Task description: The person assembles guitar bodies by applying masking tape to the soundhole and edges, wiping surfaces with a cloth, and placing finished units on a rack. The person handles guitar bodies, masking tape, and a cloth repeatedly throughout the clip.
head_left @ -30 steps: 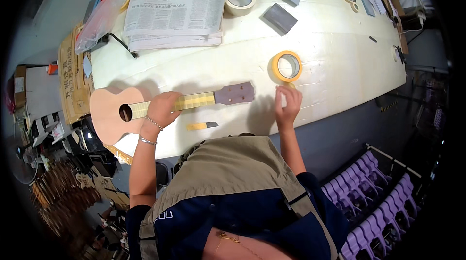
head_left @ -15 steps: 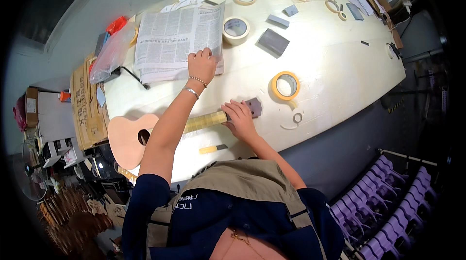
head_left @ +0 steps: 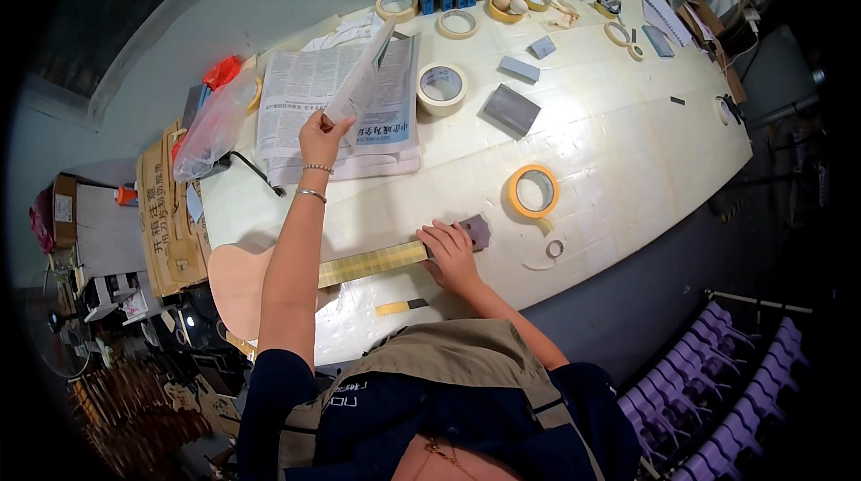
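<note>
My left hand (head_left: 323,135) pinches the lower edge of a newspaper sheet (head_left: 359,77) and lifts it off the stack. Beneath it another printed page (head_left: 395,91) of the stack shows. An unfinished pale wooden ukulele (head_left: 235,288) lies across the near left of the table, its soundhole area hidden behind my left forearm. Yellowish tape covers its fretboard (head_left: 375,263). My right hand (head_left: 451,254) is wrapped round the neck beside the dark headstock (head_left: 476,231). A small yellow-and-black cutter-like tool (head_left: 402,308) lies below the neck.
On the table (head_left: 610,149) are a yellow tape roll (head_left: 533,191), a wide masking tape roll (head_left: 441,89), a grey sanding block (head_left: 511,110) and smaller blocks. A plastic bag (head_left: 211,135) and cardboard (head_left: 170,212) border the left side. Purple chairs (head_left: 682,391) stand at lower right.
My left hand has moved left and slightly down, drawing the newspaper's top sheet up and over from its right side. My right hand stays on the ukulele's neck.
</note>
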Tool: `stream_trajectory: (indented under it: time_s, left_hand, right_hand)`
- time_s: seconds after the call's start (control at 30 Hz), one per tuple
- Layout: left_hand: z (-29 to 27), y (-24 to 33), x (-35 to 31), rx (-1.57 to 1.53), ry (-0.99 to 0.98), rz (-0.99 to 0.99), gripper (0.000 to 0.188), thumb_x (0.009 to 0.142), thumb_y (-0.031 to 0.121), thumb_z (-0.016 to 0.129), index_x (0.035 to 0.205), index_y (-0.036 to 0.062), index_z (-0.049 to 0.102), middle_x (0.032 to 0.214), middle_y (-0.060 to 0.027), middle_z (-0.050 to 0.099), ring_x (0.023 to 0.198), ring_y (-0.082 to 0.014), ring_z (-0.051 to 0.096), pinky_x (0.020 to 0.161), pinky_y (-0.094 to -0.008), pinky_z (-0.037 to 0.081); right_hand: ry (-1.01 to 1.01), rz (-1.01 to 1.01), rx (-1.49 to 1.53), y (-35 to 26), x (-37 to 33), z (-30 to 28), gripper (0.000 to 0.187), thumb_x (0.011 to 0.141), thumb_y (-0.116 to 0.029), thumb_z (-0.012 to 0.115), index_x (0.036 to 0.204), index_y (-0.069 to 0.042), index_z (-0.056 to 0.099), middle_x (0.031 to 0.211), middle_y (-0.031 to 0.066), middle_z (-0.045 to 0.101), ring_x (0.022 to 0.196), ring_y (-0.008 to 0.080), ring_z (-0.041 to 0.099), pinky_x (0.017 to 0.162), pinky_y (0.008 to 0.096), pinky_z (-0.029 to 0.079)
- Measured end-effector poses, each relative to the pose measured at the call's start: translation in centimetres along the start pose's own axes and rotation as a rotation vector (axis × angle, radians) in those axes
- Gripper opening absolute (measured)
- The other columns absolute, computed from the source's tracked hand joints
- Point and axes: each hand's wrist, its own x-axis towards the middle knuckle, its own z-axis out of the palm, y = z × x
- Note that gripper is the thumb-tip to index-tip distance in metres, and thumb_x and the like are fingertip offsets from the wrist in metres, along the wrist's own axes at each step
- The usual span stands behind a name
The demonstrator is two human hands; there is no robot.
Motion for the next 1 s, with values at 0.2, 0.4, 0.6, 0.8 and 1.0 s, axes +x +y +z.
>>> stream_trajectory:
  time_s: [0.2, 0.4, 0.6, 0.8, 1.0]
  left_hand:
    - [0.2, 2.2, -0.4, -0.385, -0.345, -0.168, 0.019, 0.081, 0.012, 0.068, 0.096, 0.0012, 0.062, 0.083, -0.0102, 0.067, 0.073, -0.0134, 0.063, 0.067, -0.0224, 0.050]
    - [4.1, 2.0, -1.5, -0.126, -0.362, -0.146, 0.034, 0.087, 0.033, 0.061, 0.084, 0.0001, 0.065, 0.077, -0.0090, 0.066, 0.069, -0.0158, 0.064, 0.065, -0.0271, 0.049]
    - [8.7, 6.1, -0.6, 0.418, -0.302, -0.028, 0.041, 0.075, 0.042, 0.071, 0.078, 0.0019, 0.061, 0.073, -0.0105, 0.064, 0.065, -0.0216, 0.061, 0.061, -0.0321, 0.048]
    - [9.9, 4.9, 1.0, 0.374, -0.350, -0.199, 0.042, 0.071, 0.042, 0.074, 0.081, 0.0031, 0.060, 0.076, -0.0092, 0.065, 0.070, -0.0215, 0.063, 0.064, -0.0310, 0.050]
    - [9.4, 2.4, 1.4, 0.298, -0.325, -0.183, 0.033, 0.073, 0.033, 0.074, 0.083, 0.0025, 0.065, 0.076, -0.0080, 0.066, 0.069, -0.0171, 0.062, 0.065, -0.0282, 0.050]
  right_hand:
    - [0.026, 0.008, -0.006, 0.1, 0.0, 0.4, 0.065, 0.060, -0.010, 0.073, 0.122, -0.013, 0.053, 0.119, 0.0036, 0.055, 0.119, 0.0225, 0.046, 0.103, 0.0459, 0.030]
    - [0.015, 0.006, -0.017, -0.1, 0.1, 0.1, 0.065, 0.060, -0.009, 0.072, 0.122, -0.013, 0.053, 0.120, 0.0037, 0.055, 0.118, 0.0226, 0.047, 0.102, 0.0458, 0.030]
    - [0.014, 0.021, -0.019, 0.0, 0.2, 0.1, 0.064, 0.060, -0.009, 0.069, 0.122, -0.013, 0.053, 0.120, 0.0034, 0.055, 0.119, 0.0219, 0.046, 0.102, 0.0454, 0.030]
    - [0.035, 0.024, -0.029, 0.2, 0.1, 0.5, 0.061, 0.062, -0.011, 0.067, 0.121, -0.013, 0.054, 0.120, 0.0032, 0.055, 0.120, 0.0211, 0.045, 0.103, 0.0439, 0.029]
    - [0.030, 0.025, -0.034, 0.2, 0.3, 0.4, 0.061, 0.062, -0.010, 0.067, 0.121, -0.013, 0.054, 0.120, 0.0031, 0.055, 0.120, 0.0208, 0.045, 0.104, 0.0431, 0.028]
